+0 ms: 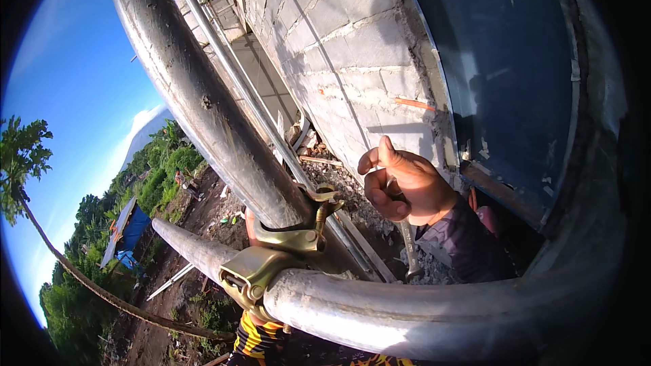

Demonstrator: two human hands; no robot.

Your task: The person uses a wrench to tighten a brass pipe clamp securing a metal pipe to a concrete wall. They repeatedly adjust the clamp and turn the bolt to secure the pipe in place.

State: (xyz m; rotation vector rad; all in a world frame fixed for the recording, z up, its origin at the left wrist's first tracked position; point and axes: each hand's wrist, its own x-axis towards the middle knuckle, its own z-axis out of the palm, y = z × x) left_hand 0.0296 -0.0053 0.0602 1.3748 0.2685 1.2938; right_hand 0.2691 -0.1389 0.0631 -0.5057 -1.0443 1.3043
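Note:
My right hand [410, 186] is raised to the right of the upright pipe, its fingers curled and the thumb pointing up. It holds a metal wrench [409, 247], whose shaft hangs below the palm. A brass-coloured scaffold coupler [271, 264] joins the thick upright steel pipe [203, 102] to a crossing steel pipe [407, 312]. The coupler's threaded bolt [321, 218] faces my right hand, which is apart from it. Behind the coupler a strip of my left hand [251, 227] shows beside the upright pipe. Its fingers are hidden.
A concrete block wall [352, 47] rises behind, with a dark window pane [515, 95] at the right. Thinner metal poles [224, 54] run beside the upright pipe. Far below lie rubble, dirt ground [156, 305], a blue tarp shelter [132, 227], and a distant person [182, 179].

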